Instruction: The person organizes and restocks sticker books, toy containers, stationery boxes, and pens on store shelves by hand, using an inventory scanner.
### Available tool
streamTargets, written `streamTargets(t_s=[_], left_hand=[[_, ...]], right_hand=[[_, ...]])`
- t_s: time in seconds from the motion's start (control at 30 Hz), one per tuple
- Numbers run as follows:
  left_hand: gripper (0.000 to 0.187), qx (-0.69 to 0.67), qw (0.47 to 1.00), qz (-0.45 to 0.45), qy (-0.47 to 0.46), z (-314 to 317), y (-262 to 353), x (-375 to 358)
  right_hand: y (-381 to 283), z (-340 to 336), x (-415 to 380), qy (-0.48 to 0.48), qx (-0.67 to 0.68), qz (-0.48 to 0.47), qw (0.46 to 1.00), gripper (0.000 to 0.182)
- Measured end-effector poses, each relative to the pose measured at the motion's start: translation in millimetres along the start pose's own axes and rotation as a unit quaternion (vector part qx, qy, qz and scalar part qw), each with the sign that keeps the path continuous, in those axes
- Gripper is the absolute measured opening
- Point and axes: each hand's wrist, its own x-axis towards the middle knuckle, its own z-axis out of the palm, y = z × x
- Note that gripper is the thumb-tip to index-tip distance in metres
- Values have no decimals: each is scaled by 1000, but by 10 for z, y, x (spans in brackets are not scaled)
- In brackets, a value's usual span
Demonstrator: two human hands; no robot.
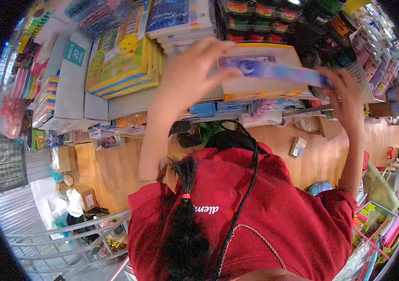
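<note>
A long flat blue and purple packet [274, 70] is held out in front of me over a shelf of stationery. My left hand [191, 70] grips its left end, thumb along the edge and fingers raised. My right hand [345, 91] holds its right end. Just under the packet lies a white flat box with a yellow-orange border [260, 89], on top of stacked books. My red shirt [274, 210], a dark ponytail and a black cord fill the lower part of the view.
Stacks of yellow children's books [122, 61] and blue-white pads [180, 21] lie on the grey shelf [75, 93]. Rows of small jars [255, 23] stand at the back. A wire rack of coloured goods [377, 225] is at lower right, cardboard boxes [80, 159] on the wooden floor at left.
</note>
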Motion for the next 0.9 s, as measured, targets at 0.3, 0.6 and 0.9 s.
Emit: streamTargets(t_s=[0.3, 0.6, 0.9], left_hand=[[24, 148, 968, -25, -200, 780, -206, 231], [26, 209, 936, -2, -284, 834, -63, 416], [41, 180, 972, -25, -152, -240, 204, 249]], right_hand=[[740, 156, -389, 30, 88, 122, 988, 35], [271, 345, -439, -65, 331, 305, 891, 37], [-36, 898, -378, 44, 443, 205, 872, 52]])
